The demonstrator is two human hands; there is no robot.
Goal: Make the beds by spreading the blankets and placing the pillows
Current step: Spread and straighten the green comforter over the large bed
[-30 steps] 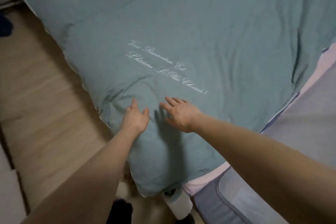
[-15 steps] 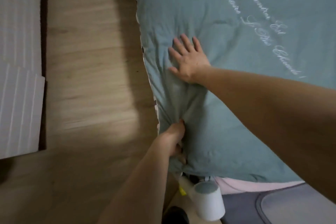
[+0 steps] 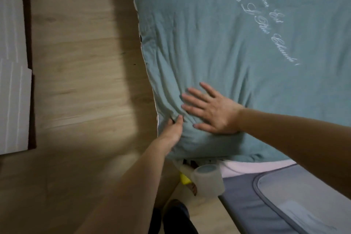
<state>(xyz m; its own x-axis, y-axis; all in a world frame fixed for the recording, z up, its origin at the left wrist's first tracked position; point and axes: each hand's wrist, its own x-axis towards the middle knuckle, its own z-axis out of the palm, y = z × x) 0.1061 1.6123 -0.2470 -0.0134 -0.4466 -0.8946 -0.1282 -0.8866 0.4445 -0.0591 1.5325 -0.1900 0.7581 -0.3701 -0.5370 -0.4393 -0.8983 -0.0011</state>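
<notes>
Here the spreading step is in hand: beside the wooden floor [image 3: 81, 74], the left hand [image 3: 171, 129] pinches the blanket [image 3: 218, 40] at its near side edge (fingers curled into the fabric), while the right hand [image 3: 210, 112] presses flat, fingers spread, just beside it. Next, I judge, comes a tug outward to smooth the bunched corner.

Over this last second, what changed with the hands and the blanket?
The left hand, open on top a second ago, dropped to the blanket's side edge and now grips a fold there. The right hand slid toward that edge, flat with fingers spread, and lies beside the left, where creases have gathered. The view swung left over the floor. The blanket stays spread on the bed, lettering up.
</notes>
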